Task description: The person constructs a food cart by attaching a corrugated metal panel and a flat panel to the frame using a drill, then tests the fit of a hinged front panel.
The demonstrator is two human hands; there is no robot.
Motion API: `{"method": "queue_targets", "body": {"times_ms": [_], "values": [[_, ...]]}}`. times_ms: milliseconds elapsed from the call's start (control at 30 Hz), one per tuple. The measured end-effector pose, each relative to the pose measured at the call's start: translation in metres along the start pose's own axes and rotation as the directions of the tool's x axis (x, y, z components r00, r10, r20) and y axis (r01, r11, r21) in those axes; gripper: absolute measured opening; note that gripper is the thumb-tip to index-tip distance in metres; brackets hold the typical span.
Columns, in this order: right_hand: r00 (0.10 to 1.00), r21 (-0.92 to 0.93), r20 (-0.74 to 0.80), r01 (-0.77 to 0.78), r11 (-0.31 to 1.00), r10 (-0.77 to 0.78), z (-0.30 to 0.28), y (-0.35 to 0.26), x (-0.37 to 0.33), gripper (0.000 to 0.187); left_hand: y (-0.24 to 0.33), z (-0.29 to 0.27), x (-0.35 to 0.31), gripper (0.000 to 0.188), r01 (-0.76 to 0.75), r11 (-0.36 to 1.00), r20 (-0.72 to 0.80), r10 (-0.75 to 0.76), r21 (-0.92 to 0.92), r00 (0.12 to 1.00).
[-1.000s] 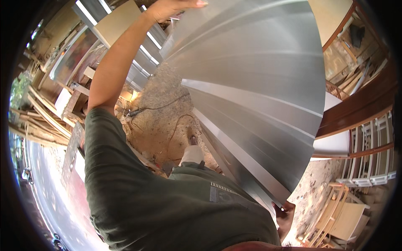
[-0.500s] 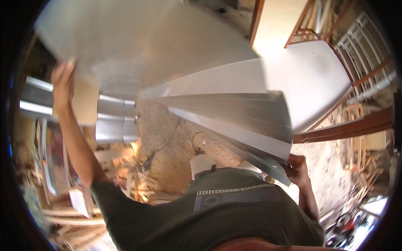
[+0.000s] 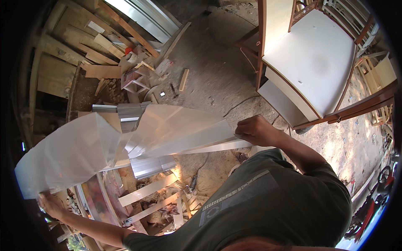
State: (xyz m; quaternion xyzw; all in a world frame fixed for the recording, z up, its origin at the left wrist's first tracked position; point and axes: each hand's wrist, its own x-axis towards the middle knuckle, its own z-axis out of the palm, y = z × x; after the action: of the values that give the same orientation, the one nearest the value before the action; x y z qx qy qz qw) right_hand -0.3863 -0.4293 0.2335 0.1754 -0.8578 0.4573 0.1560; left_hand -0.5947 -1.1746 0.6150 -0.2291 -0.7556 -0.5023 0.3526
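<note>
A large, thin sheet of greyish metal [image 3: 67, 152] stretches between my two hands, creased near its middle and folded along its right part. My left hand [image 3: 51, 205] grips its lower edge at the far left, the fingers partly behind the sheet. At the other end, my right hand [image 3: 256, 130] is closed on the narrow folded tip in front of my chest. Under the sheet, bent shiny metal pieces [image 3: 154, 166] partly show, with more folded metal [image 3: 133, 112] behind it.
A wooden furniture piece with a white panel [image 3: 314, 56] stands at the far right. Wood boards [image 3: 102, 46] lean at the far left, near a small stool-like frame [image 3: 136, 81]. Loose planks [image 3: 148, 190] and a cable [image 3: 201, 169] lie close by. A red motorbike [image 3: 368, 213] shows at right.
The sheet has come down and swung to the left. My left hand has dropped to the lower left; my right hand has risen and shifted inward. The view has turned too.
</note>
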Motion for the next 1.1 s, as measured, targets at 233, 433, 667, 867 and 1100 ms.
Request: {"method": "queue_targets", "body": {"times_ms": [233,433,667,867,1100], "values": [[0.958,-0.014,0.125,0.263,0.965,-0.259,0.054,0.103,0.123,0.011,0.016,-0.052,0.006,0.041,0.110,0.942,-0.009,-0.113,0.318,0.994],[0.904,-0.080,0.333,0.311,0.947,-0.269,0.100,0.219,0.255,0.015,-0.002,0.006,-0.002,0.028,0.204,0.866,-0.003,-0.227,0.457,0.974],[0.787,0.142,0.496,0.342,0.929,-0.366,0.107,0.312,0.440,0.028,-0.023,0.050,0.008,0.031,0.280,0.531,-0.308,-0.038,0.800,0.951],[0.726,0.176,0.538,0.400,0.899,-0.428,0.074,0.391,0.586,0.033,-0.063,0.200,0.065,0.039,0.238,-0.224,-0.255,-0.047,0.945,0.966],[0.644,0.176,0.621,0.440,0.880,-0.446,0.058,0.502,0.734,0.034,-0.181,0.253,0.109,0.044,0.301,0.325,-0.328,0.031,0.896,0.944]]}}
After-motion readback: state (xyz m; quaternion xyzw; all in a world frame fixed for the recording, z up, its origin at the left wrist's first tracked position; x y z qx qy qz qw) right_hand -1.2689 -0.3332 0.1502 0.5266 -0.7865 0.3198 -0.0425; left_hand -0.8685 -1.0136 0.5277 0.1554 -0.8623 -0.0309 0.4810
